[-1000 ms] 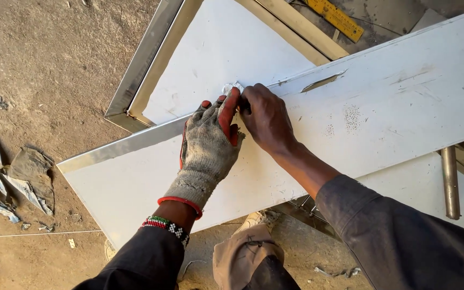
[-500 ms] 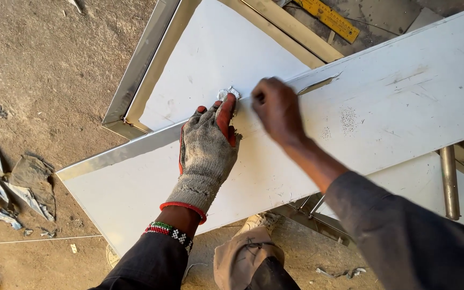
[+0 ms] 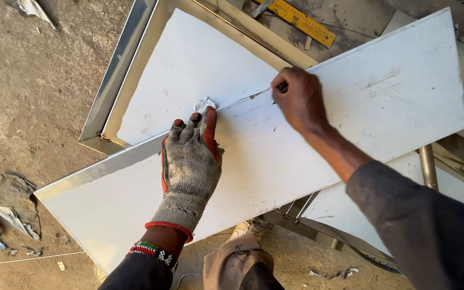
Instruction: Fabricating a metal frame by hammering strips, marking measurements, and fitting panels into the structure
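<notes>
Dusty ground surrounds our white panel (image 3: 318, 134). Our gloved left hand (image 3: 190, 161) presses flat, fingers spread; our right hand (image 3: 298, 99) pinches a small tool (image 3: 282, 86) along its upper edge. A slip could gouge it.

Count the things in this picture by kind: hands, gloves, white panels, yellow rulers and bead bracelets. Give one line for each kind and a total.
Hands: 2, left hand and right hand
Gloves: 1, grey glove
White panels: 2, long panel and framed panel
Yellow rulers: 1, ruler
Bead bracelets: 1, bracelet
Total: 7
</notes>
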